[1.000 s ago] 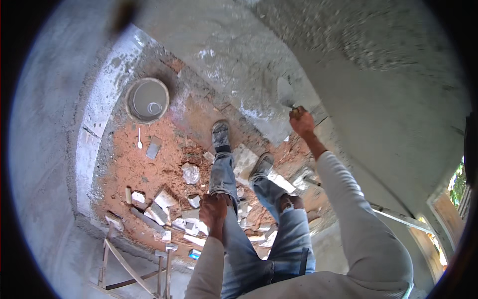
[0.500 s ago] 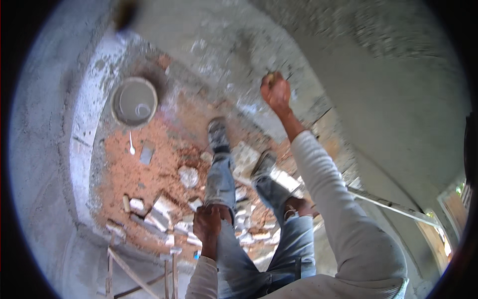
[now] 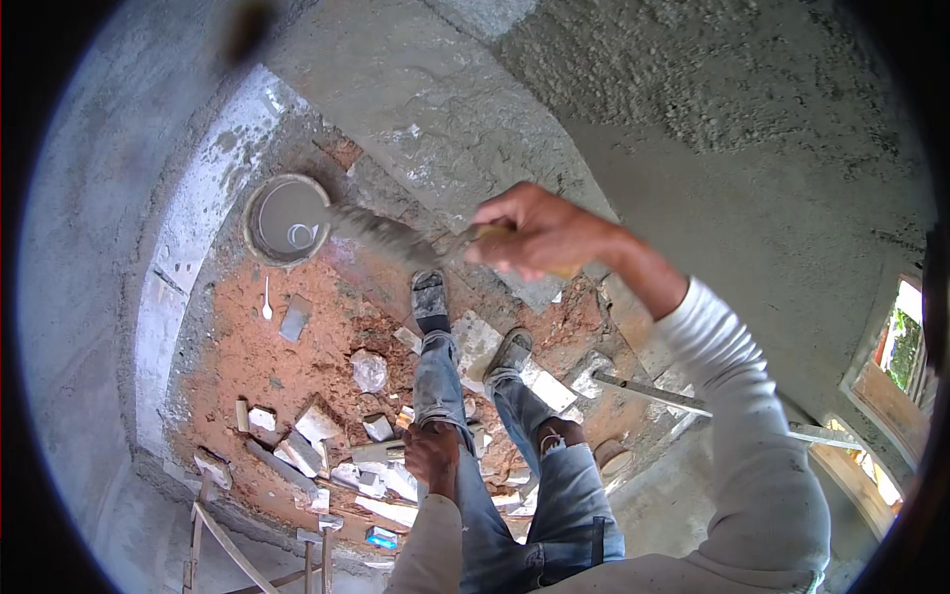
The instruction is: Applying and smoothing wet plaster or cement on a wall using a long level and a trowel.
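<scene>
My right hand (image 3: pixel 539 238) is closed around the yellowish handle of a trowel (image 3: pixel 386 236), held out in front of me. Wet grey mortar covers the blade, which is smeared by motion, and its tip points left toward the rim of a round bucket (image 3: pixel 247 236). Inside the bucket is grey, watery-looking stuff with a pale ring of light on it. Lower down, my left hand (image 3: pixel 432 455) rests at my left knee, its fingers bent over the jeans (image 3: pixel 435 381).
Reddish soil (image 3: pixel 242 342) holds a white spoon-like piece (image 3: pixel 266 299), a grey flat piece (image 3: pixel 295 318) and broken rubble (image 3: pixel 317 421). Rough wet mortar coats the wall (image 3: pixel 693 79) at the right. A long straight bar (image 3: pixel 653 393) lies right of my feet; wooden framing (image 3: pixel 233 544) stands lower left.
My right hand has come back from the far surface, lower and nearer to me. The trowel blade now shows plainly, swung left toward the bucket. My left hand stays at the knee.
</scene>
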### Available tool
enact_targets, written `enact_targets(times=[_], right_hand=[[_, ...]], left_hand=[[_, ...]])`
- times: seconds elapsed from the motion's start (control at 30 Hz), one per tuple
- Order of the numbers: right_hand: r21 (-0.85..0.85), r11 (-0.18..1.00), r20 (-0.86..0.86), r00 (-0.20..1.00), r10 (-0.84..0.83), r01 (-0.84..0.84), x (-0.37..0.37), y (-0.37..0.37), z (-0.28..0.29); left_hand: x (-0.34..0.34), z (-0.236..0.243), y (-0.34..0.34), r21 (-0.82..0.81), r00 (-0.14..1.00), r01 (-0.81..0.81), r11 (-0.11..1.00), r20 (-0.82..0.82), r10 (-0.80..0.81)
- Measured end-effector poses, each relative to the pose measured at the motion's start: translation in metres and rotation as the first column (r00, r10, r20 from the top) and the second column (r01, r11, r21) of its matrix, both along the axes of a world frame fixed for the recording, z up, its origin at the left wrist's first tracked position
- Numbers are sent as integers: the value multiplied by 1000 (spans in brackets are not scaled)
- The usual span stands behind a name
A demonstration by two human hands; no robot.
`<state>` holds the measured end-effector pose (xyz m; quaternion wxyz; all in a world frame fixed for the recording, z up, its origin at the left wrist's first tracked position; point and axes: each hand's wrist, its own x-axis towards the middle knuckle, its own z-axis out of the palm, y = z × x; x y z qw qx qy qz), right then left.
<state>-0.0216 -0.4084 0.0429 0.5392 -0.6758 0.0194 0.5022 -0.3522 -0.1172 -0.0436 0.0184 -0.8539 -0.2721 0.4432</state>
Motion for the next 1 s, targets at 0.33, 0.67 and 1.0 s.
enact_targets(times=[0.33, 0.67, 1.0], right_hand=[[-120, 627, 796, 452, -403, 770, 29, -88, -35], [-573, 742, 446, 892, -74, 347, -106, 58, -377], [-579, 488, 744, 668, -12, 654, -37, -22, -313]], left_hand=[[-9, -13, 32, 2, 992, 7, 1000, -129, -7], [81, 1, 11, -10, 969, -78, 997, -236, 74], [78, 6, 10, -16, 979, -89, 996, -186, 84]])
